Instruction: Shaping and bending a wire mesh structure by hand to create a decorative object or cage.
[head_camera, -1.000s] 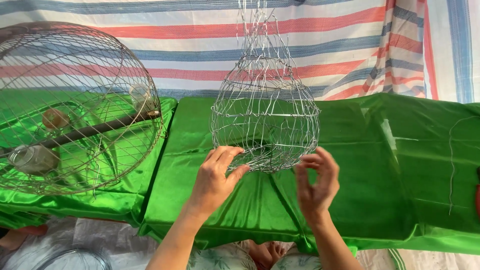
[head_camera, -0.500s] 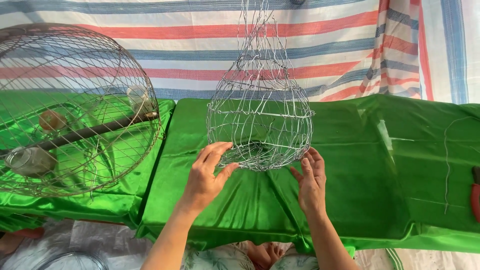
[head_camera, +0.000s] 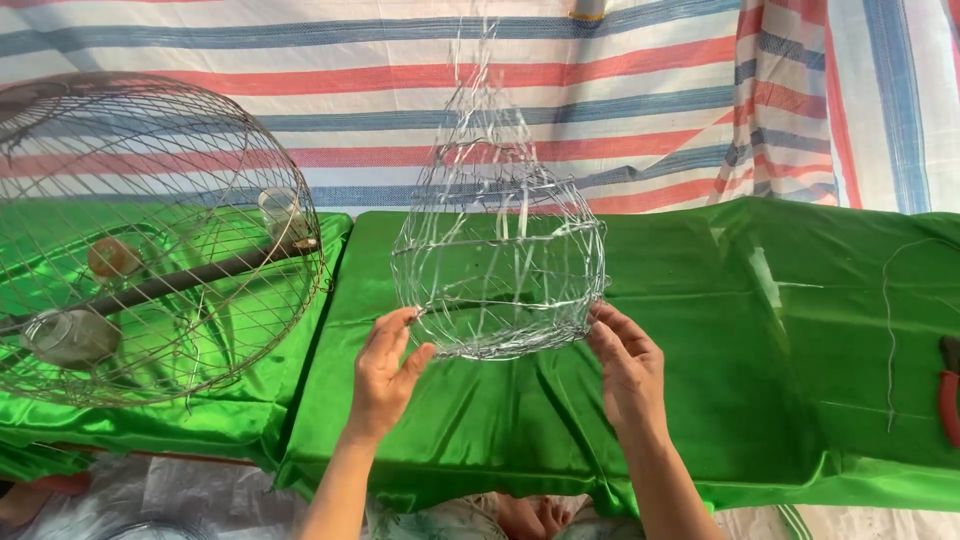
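A silvery wire cage (head_camera: 500, 250), teardrop-shaped with a narrow top, hangs upright over the green satin cloth (head_camera: 700, 400). My left hand (head_camera: 385, 375) presses against its lower left rim, fingers spread and curved upward. My right hand (head_camera: 625, 365) touches the lower right rim with the fingers held flat together. Both palms face the cage from either side, cupping its base.
A large domed wire cage (head_camera: 150, 230) stands at the left, with a dark perch bar and small cups inside. Red-handled pliers (head_camera: 948, 390) and a loose length of wire (head_camera: 888, 330) lie at the right edge. A striped tarp (head_camera: 650, 90) hangs behind.
The right hand has closed in from apart to touch the cage's right rim. The cage has settled slightly lower and left between both hands.
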